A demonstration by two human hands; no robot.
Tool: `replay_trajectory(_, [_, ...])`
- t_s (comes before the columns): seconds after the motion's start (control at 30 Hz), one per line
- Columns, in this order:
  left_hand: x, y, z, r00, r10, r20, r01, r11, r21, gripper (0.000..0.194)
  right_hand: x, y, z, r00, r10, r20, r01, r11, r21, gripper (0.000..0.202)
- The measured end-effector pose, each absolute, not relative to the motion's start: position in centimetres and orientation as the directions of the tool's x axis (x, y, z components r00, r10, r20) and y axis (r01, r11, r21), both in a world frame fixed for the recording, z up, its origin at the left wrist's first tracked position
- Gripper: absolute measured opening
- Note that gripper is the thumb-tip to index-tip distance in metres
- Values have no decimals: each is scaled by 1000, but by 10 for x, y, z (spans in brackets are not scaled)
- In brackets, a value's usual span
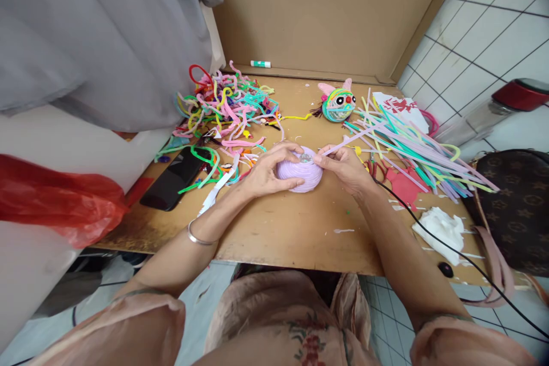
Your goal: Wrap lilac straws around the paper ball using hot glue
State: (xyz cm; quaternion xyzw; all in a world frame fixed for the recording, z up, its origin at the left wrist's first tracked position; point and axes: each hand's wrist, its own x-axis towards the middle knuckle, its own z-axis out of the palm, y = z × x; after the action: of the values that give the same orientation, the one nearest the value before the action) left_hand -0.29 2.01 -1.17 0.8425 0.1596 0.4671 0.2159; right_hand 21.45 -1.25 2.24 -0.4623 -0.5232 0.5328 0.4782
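My left hand (271,170) is wrapped round the left side of a lilac ball (300,176) covered in coiled pipe cleaner. A greyish, clear-looking patch shows at the ball's top. At its right edge my right hand (344,167) pinches a lilac pipe cleaner (358,136), whose free length runs up to the right. The ball is held just above or on the wooden table (295,234); I cannot tell which. Farther back sits a finished-looking animal ball (338,105) with pink ears, round eyes and a red nose.
Tangled pipe cleaners (231,106) heap at the back left, near a black phone (171,180). Straight pipe cleaners (422,143) lie at right, by red felt (405,183), white tissue (440,231) and a brown bag (514,211). A black cable (429,226) crosses the right side. A glue stick (260,63) lies behind.
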Motion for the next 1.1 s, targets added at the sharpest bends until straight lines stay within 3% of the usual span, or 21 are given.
replay_trajectory(0.3, [-5, 24, -11, 533, 455, 714, 36, -855, 518, 37, 214, -17, 22, -117, 993, 30, 42, 35, -999, 54])
replay_trajectory(0.57, [-4, 24, -9, 539, 431, 724, -16, -854, 520, 35, 215, -18, 17, -114, 967, 228, 186, 246, -951, 39])
replay_trajectory(0.73, [-4, 22, -8, 530, 420, 737, -39, -856, 516, 35, 216, -17, 15, -139, 955, 261, 222, 287, -932, 38])
replay_trajectory(0.93, [-4, 21, -9, 536, 459, 709, -8, -837, 547, 34, 214, -20, 14, -187, 887, 423, 256, 460, -850, 34])
replay_trajectory(1.1, [-4, 21, -9, 531, 451, 717, -8, -844, 536, 35, 215, -18, 8, -200, 856, 476, 267, 515, -814, 37])
